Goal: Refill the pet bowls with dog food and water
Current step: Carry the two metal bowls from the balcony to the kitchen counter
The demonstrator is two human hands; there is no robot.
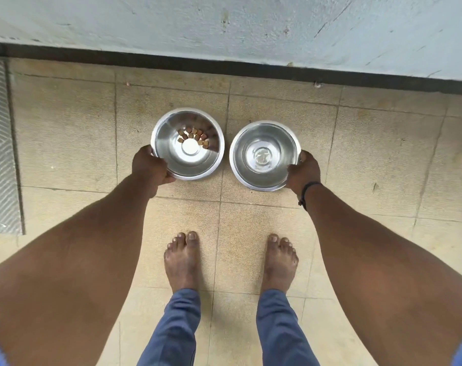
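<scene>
Two round steel bowls sit side by side above the tiled floor in front of my bare feet. The left bowl (171, 165) holds several brown pieces of dog food (195, 136) near its far inner side. My left hand (149, 167) grips its near-left rim. The right bowl (240, 165) shows a little clear water (261, 157) at its bottom. My right hand (302, 170), with a black band on the wrist, grips its near-right rim. Whether the bowls rest on the floor or are lifted slightly cannot be told.
A pale painted wall (224, 25) with a dark base strip (224, 67) runs across just beyond the bowls. A ribbed grey mat or grate (0, 143) lies at the left edge. My feet (182, 260) stand on beige tiles close behind the bowls.
</scene>
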